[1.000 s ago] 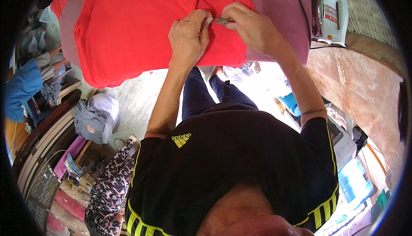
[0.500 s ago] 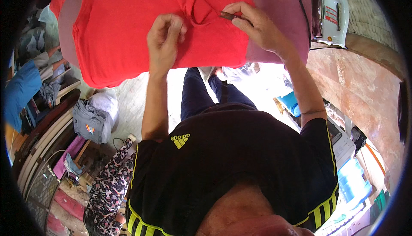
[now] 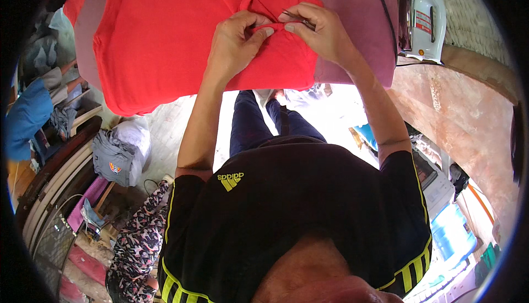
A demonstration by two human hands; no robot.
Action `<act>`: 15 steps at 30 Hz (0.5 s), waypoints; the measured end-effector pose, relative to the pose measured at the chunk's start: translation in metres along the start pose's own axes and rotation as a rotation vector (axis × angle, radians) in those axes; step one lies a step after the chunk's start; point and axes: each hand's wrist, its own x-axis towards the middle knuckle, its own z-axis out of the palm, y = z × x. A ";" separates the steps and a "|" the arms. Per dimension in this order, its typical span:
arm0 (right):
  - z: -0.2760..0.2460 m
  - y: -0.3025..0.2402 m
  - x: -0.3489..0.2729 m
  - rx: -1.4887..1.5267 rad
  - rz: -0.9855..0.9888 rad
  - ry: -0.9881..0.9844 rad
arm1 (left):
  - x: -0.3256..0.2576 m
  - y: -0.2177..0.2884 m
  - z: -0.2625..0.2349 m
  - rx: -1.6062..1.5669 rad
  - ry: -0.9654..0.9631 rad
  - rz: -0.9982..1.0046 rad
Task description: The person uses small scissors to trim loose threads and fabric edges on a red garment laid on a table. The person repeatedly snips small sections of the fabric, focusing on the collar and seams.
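Note:
A red knit garment (image 3: 160, 44) lies spread over the mauve padded board in front of me. My left hand (image 3: 237, 38) is closed, pinching a folded edge of the garment between thumb and fingers. Close beside it, my right hand (image 3: 319, 30) pinches the same edge with thumb and forefinger. Tucked in that right hand is a small pair of dark thread snips (image 3: 300, 20), its slim tips pointing up and left past the fingers. The exact spot pinched is partly hidden by the fingertips.
A white iron (image 3: 428, 22) stands at the right end of the mauve board (image 3: 358, 22), with a black cord (image 3: 390, 14) running across it. Folded grey clothing (image 3: 114, 157) lies at the left. Below it a person in patterned clothing (image 3: 140, 234) shows. A blue water bottle (image 3: 453, 234) stands lower right.
My left hand has moved right and closed on the garment's edge. My right hand has shifted slightly and now pinches that edge too, still holding the snips.

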 end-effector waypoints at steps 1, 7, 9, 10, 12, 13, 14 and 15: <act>0.001 0.000 0.001 0.039 -0.001 0.003 | 0.000 -0.001 0.001 -0.008 0.001 -0.011; 0.007 -0.016 0.004 -0.181 0.177 -0.090 | 0.001 0.002 0.001 -0.010 -0.007 -0.060; 0.007 -0.006 0.003 -0.059 0.184 0.011 | 0.000 -0.006 0.003 -0.024 0.013 -0.040; 0.006 -0.003 0.003 0.001 0.187 0.061 | 0.000 -0.008 0.003 -0.032 0.009 -0.049; 0.001 -0.001 0.000 0.023 0.030 0.059 | 0.001 -0.011 0.003 -0.051 0.002 -0.068; -0.001 -0.001 0.000 0.033 -0.048 0.057 | 0.002 -0.012 0.003 -0.054 0.005 -0.040; -0.003 -0.001 0.000 -0.001 -0.056 0.034 | 0.003 -0.013 0.002 -0.056 0.007 -0.013; -0.006 -0.002 0.000 -0.035 -0.065 0.010 | 0.004 -0.013 0.001 -0.056 0.011 0.015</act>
